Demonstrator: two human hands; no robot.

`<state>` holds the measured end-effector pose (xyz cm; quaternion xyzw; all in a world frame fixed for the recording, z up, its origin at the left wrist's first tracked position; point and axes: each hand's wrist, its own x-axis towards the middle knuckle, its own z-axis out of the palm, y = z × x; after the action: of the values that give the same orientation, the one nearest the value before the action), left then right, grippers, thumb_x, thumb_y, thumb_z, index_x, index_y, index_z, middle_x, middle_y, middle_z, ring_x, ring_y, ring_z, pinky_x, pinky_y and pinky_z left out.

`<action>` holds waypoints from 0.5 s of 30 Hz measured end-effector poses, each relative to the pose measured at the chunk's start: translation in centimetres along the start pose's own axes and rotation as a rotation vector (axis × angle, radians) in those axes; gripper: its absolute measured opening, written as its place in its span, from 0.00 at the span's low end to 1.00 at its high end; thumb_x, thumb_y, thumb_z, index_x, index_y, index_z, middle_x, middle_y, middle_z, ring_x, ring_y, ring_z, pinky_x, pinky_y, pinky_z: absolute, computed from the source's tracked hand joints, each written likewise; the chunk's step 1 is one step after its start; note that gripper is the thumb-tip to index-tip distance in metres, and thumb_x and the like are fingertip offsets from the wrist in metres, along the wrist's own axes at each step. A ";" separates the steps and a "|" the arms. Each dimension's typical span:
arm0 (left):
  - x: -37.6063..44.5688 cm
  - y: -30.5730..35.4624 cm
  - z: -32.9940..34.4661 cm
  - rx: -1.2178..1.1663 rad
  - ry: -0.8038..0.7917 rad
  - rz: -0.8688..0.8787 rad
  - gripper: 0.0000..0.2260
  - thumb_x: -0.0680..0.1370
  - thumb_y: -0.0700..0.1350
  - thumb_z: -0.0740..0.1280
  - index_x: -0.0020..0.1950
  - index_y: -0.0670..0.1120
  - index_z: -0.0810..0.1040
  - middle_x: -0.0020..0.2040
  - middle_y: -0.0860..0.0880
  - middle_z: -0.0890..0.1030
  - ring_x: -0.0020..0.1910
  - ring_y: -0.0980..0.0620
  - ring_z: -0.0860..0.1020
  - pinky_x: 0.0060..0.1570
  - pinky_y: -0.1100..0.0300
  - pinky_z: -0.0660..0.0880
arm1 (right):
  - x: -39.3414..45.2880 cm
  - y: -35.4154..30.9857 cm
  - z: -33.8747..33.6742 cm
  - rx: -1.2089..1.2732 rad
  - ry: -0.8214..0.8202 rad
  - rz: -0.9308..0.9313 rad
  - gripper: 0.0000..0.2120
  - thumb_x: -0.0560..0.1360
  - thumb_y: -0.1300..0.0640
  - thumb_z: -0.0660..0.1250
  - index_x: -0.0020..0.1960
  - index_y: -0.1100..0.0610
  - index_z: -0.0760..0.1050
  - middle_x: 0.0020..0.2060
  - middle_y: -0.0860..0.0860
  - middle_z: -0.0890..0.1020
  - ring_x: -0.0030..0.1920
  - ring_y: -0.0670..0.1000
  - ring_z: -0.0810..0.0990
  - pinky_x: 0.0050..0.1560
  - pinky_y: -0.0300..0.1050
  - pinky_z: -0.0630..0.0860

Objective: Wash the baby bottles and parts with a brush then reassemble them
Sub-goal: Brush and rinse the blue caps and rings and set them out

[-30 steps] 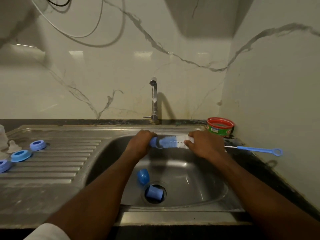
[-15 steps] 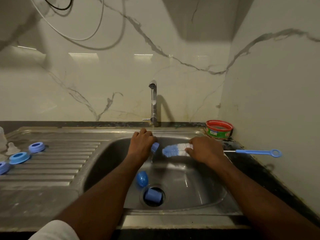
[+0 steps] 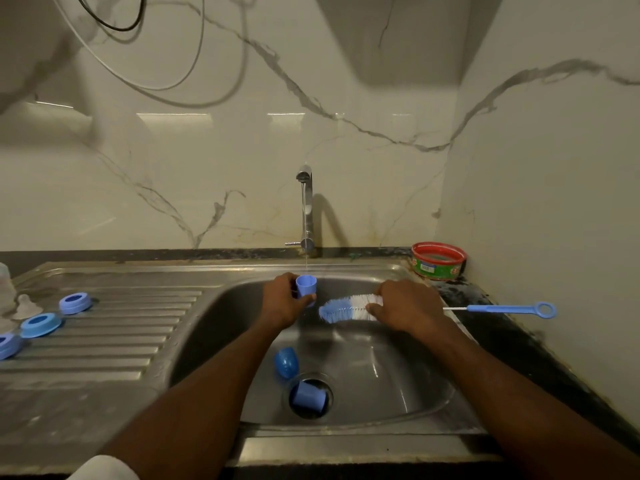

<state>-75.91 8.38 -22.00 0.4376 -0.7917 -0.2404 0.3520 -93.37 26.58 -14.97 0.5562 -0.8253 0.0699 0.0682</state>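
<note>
My left hand (image 3: 284,304) grips a small blue bottle cap (image 3: 306,284), mouth up, under the thin stream from the tap (image 3: 305,206). My right hand (image 3: 403,309) holds the bottle brush (image 3: 346,308) by its white and blue bristles; the blue handle sticks out right over the counter. Two more blue caps lie in the sink (image 3: 408,393): one (image 3: 286,362) on the basin floor, one (image 3: 307,396) on the drain. Blue screw rings (image 3: 75,303) (image 3: 40,324) (image 3: 8,344) and a clear teat (image 3: 25,306) sit on the drainboard at left.
A red and green tub (image 3: 438,260) stands at the sink's back right corner. A pale bottle (image 3: 5,284) shows at the far left edge. Marble walls close in behind and on the right. Cables hang on the wall above.
The brush came out of the cap and the two hands drew apart. My left hand turned the cap upright under the running water.
</note>
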 end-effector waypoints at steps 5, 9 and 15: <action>-0.2 0.6 -0.3 -0.010 0.023 0.020 0.21 0.73 0.46 0.79 0.64 0.44 0.78 0.57 0.47 0.83 0.51 0.56 0.78 0.50 0.65 0.71 | -0.1 -0.2 0.2 0.017 -0.009 -0.006 0.21 0.78 0.36 0.64 0.65 0.46 0.78 0.56 0.49 0.82 0.55 0.51 0.80 0.57 0.51 0.77; -0.5 0.5 -0.2 -0.012 -0.004 0.006 0.21 0.74 0.45 0.78 0.64 0.43 0.78 0.58 0.46 0.83 0.52 0.57 0.78 0.51 0.65 0.71 | -0.1 -0.3 0.2 0.019 -0.031 -0.009 0.21 0.78 0.36 0.64 0.66 0.47 0.76 0.58 0.50 0.82 0.56 0.51 0.80 0.56 0.49 0.77; -0.5 0.5 -0.6 -0.072 0.086 0.001 0.19 0.74 0.44 0.78 0.63 0.44 0.79 0.54 0.51 0.82 0.51 0.57 0.79 0.48 0.71 0.72 | -0.2 -0.3 0.3 0.034 -0.034 0.000 0.21 0.78 0.37 0.64 0.65 0.47 0.77 0.58 0.50 0.82 0.57 0.51 0.79 0.57 0.50 0.76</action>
<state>-75.54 9.04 -21.42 0.4342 -0.7669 -0.2496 0.4013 -93.05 26.57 -15.26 0.5586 -0.8249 0.0745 0.0445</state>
